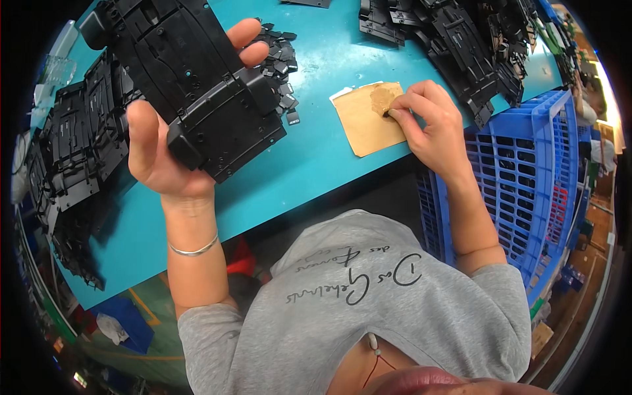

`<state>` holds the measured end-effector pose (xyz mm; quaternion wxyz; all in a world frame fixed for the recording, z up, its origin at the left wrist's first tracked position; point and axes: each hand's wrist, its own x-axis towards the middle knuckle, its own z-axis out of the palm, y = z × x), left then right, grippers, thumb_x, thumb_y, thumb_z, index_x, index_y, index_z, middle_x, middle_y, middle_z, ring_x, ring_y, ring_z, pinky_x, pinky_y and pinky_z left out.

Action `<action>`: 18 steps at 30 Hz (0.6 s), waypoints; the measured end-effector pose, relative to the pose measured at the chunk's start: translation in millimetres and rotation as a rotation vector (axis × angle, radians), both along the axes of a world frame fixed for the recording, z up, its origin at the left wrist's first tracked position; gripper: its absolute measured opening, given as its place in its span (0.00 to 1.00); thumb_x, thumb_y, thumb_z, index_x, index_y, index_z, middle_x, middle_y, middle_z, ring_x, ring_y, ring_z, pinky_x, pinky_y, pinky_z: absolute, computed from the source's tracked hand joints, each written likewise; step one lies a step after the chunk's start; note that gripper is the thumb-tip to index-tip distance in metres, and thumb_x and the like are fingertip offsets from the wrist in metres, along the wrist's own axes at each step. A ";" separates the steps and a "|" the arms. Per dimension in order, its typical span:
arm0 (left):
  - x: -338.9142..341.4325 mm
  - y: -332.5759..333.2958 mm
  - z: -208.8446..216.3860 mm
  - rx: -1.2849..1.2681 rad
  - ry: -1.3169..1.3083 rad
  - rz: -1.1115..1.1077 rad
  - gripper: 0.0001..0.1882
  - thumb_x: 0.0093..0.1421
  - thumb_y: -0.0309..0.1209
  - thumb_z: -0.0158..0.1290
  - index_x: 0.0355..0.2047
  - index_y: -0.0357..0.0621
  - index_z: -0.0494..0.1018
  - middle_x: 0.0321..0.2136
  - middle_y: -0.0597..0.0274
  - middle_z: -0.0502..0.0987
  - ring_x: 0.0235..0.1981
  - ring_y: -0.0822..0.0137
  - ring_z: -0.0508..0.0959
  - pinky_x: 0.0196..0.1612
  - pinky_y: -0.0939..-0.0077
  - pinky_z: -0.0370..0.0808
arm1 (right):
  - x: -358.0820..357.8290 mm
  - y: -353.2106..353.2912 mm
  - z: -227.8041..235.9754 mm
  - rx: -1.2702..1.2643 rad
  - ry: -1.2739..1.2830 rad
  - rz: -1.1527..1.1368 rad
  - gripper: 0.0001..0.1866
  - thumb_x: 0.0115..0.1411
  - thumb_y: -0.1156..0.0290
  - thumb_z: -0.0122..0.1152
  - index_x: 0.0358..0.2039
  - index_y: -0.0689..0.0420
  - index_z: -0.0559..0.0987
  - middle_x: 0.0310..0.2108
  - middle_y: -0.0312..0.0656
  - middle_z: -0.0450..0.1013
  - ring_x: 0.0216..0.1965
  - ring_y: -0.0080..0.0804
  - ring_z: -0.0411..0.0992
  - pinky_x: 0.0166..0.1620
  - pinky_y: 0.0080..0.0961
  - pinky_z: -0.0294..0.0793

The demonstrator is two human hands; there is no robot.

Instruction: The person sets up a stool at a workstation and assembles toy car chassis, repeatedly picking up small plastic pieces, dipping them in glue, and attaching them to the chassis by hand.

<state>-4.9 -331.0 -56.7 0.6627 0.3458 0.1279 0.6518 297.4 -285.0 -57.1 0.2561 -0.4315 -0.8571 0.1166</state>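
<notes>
My left hand (pixel 164 171) is closed around a large black molded plastic panel (pixel 187 85), held tilted above the teal table on the left. The thumb rests along its near side, and two fingertips show past its far edge. My right hand (pixel 434 131) pinches a small dark piece (pixel 387 113) between thumb and fingertips; its exact kind is too small to make out. Beneath those fingertips lies a tan square sheet (pixel 362 128) with a brown, worn-looking patch. Behind the panel, small black tabs (pixel 284 62) lie heaped, partly hidden by it.
Similar black panels are stacked along the left side of the teal table (pixel 316 174). More black panels (pixel 461 56) are piled at the far right. A blue slatted crate (pixel 513 178) stands against the right edge, close to my right forearm. A blue bin (pixel 135 332) is on the floor, lower left.
</notes>
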 end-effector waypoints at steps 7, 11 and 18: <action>-3.5 3.7 -6.7 -0.063 -0.305 -0.159 0.45 0.62 0.56 0.43 0.67 0.38 0.41 0.64 0.30 0.44 0.62 0.42 0.60 0.57 0.45 0.68 | -3.8 3.1 -3.5 0.016 0.016 0.032 0.02 0.47 0.78 0.63 0.24 0.59 0.79 0.25 0.40 0.70 0.29 0.38 0.69 0.33 0.30 0.68; 4.3 2.9 0.0 -0.145 -0.327 -0.157 0.43 0.64 0.60 0.27 0.61 0.31 0.56 0.59 0.33 0.60 0.54 0.46 0.70 0.52 0.48 0.73 | -3.6 0.0 5.8 0.053 -0.051 0.076 0.02 0.47 0.78 0.63 0.24 0.59 0.79 0.26 0.41 0.70 0.30 0.40 0.69 0.34 0.31 0.68; 6.8 7.2 -9.2 -0.055 -0.285 -0.111 0.39 0.65 0.59 0.35 0.58 0.31 0.60 0.48 0.47 0.73 0.49 0.52 0.75 0.51 0.54 0.74 | -5.0 -2.1 13.8 0.032 -0.104 0.081 0.03 0.50 0.77 0.63 0.25 0.61 0.77 0.27 0.39 0.70 0.29 0.35 0.68 0.33 0.28 0.66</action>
